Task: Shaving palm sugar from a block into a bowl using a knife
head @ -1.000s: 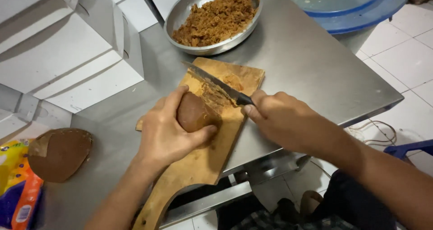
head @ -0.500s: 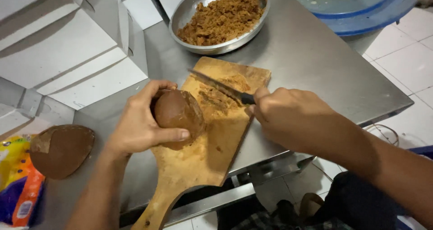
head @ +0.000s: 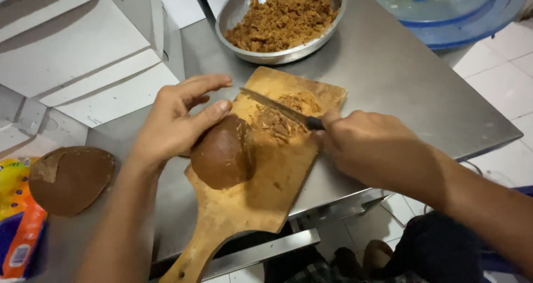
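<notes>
Left hand: your left hand rests on the left flank of the brown sugar block, thumb and fingers spread and lying loosely, not clamped round it.
Right hand: your right hand is closed round the dark handle of the knife, blade pointing left across the shavings.
Block, place: it sits on the wooden cutting board, near the board's left edge, its cut face turned toward the blade.
Block, handling: it looks dense and heavy, hard but crumbly at the cut edge; judge the surface slightly tacky rather than slick.
Where to hold: take it on the smooth rounded side, fingers well back from the cut face.
Nearby: a metal bowl of shaved sugar stands beyond the board; a second brown block lies well apart at left.
</notes>
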